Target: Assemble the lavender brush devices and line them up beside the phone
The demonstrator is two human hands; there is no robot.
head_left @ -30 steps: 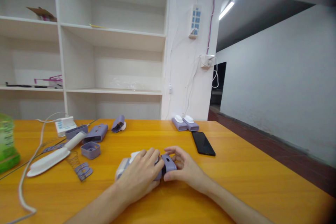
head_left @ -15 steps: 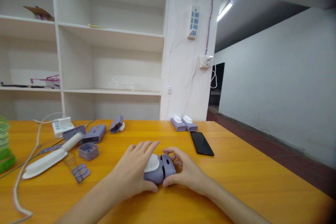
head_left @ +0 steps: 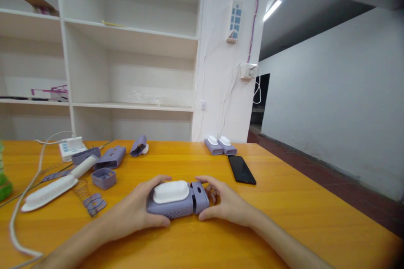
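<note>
A purple brush-like device [head_left: 173, 204] with a white bristle pad [head_left: 171, 191] on top lies on the orange table [head_left: 284, 218] in front of me. My left hand [head_left: 134, 212] wraps round its left end, thumb along the near side. A purple end cap [head_left: 200, 197] sits against the device's right end, and my right hand [head_left: 222, 204] is closed round that cap with the fingers curled over it.
Several purple housing parts [head_left: 112, 157], a spring [head_left: 82, 188], a white handled tool [head_left: 50, 188] with a cord and a power strip [head_left: 70, 148] lie at the left. Two finished purple units [head_left: 220, 145] and a black phone [head_left: 241, 169] lie beyond my right hand. White shelves stand behind.
My left hand slid off the top of the device to its left end, which uncovered the white bristle pad. My right hand has stayed on the end cap.
</note>
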